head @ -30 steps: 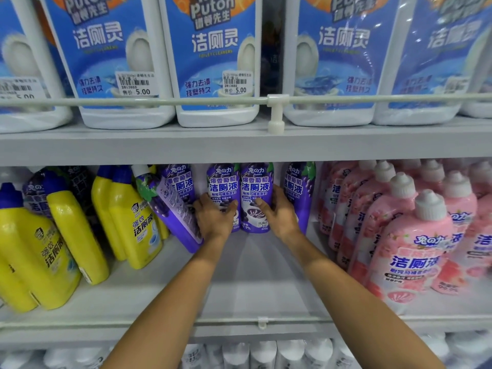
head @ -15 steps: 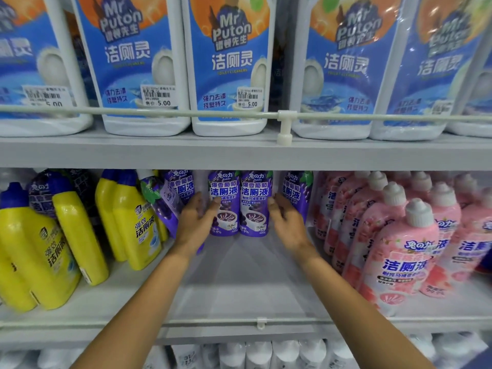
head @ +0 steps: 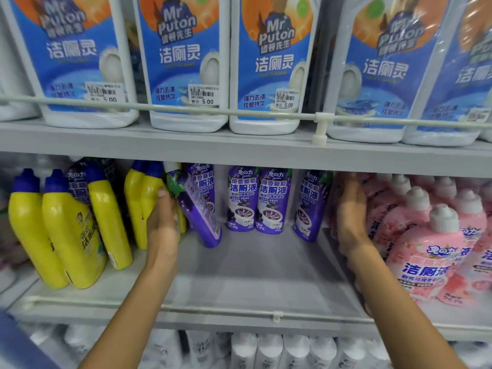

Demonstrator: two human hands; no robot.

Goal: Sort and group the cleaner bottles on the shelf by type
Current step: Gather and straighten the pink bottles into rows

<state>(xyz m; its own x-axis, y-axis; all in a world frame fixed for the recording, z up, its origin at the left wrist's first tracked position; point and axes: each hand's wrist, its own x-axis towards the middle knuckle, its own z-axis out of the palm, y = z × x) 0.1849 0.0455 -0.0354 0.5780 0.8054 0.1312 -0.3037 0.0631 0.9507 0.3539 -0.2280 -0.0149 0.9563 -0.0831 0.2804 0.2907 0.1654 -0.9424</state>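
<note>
**Purple plastic cleaner bottles [head: 242,201]: middle shelf, neither hand gripping**

Two stand upright, touching, at the back of the grey metal shelf [head: 239,275]. A leaning purple bottle [head: 198,211] tilts left against yellow blue-capped bottles [head: 61,230]. The left hand [head: 163,227], fingers straight, is beside it; contact is too blurred to tell. The right hand [head: 352,217], flat, is beside the pink white-capped bottles [head: 426,249].

A hand can pass over the middle of the grey metal shelf floor [head: 253,275]. Yellow plastic bottles [head: 66,235] block the left, pink plastic bottles [head: 426,249] the right, and upright purple bottles [head: 257,203] the far end.
</note>
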